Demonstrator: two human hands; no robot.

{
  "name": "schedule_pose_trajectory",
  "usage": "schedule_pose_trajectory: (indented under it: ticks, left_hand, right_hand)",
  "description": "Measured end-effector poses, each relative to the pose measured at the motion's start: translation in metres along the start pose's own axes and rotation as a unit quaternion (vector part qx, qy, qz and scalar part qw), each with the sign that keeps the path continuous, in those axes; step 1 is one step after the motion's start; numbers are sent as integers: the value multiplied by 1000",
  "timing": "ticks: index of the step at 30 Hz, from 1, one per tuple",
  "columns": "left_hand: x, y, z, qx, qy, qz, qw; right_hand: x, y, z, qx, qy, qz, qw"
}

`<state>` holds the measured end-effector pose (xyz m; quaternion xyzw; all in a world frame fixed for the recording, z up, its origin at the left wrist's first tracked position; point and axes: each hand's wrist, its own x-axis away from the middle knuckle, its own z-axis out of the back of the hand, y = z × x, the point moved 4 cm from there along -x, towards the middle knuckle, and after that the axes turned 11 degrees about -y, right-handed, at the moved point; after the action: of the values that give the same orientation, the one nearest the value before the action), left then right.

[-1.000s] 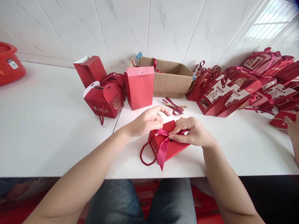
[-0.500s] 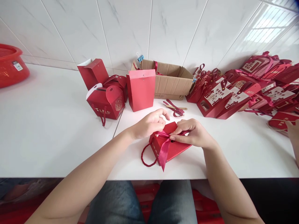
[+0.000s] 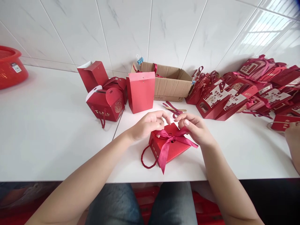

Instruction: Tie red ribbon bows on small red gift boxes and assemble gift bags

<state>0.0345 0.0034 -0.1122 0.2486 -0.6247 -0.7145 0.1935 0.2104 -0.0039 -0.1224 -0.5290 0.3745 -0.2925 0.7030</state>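
Note:
A small red gift box (image 3: 174, 150) lies on the white table before me, with a dark red twisted cord handle (image 3: 142, 156) looping out at its left. Across its top a shiny magenta ribbon (image 3: 165, 151) is tied in a bow, one tail hanging over the near edge and another pointing right. My left hand (image 3: 150, 125) is curled at the bow's left loop, fingers closed on the ribbon. At the right loop, my right hand (image 3: 195, 128) has the ribbon at its bent fingers; the thumb partly hides the contact.
Behind stand an upright red box (image 3: 141, 93), a cardboard carton (image 3: 172, 89) with blue clips and several red boxes (image 3: 106, 101). Maroon straps (image 3: 173, 107) lie beyond my hands. Finished-looking boxes (image 3: 215, 100) pile up right, near another person's hand (image 3: 292, 137). A red basket (image 3: 11, 70) is far left.
My right hand has moved off the bow's knot, outward to the right loop, and the knot and right tail now show. My left hand stays at the left loop.

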Motion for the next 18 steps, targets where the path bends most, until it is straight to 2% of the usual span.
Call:
schedule_pose_trajectory:
  ticks: [9,12,14,18]
  left_hand:
    - [0,1,1,-17,8,-8,1000]
    - [0,1,2,-48,21,-23,998]
    - [0,2,5,-67,51,-41,996]
    - [2,3,13,-99,152,-78,980]
  right_hand:
    - [-1,4,2,-3,66,18,998]
    - [-2,4,2,0,58,29,998]
    - [-2,4,1,-4,49,41,998]
    - [-1,3,1,-11,26,73,997]
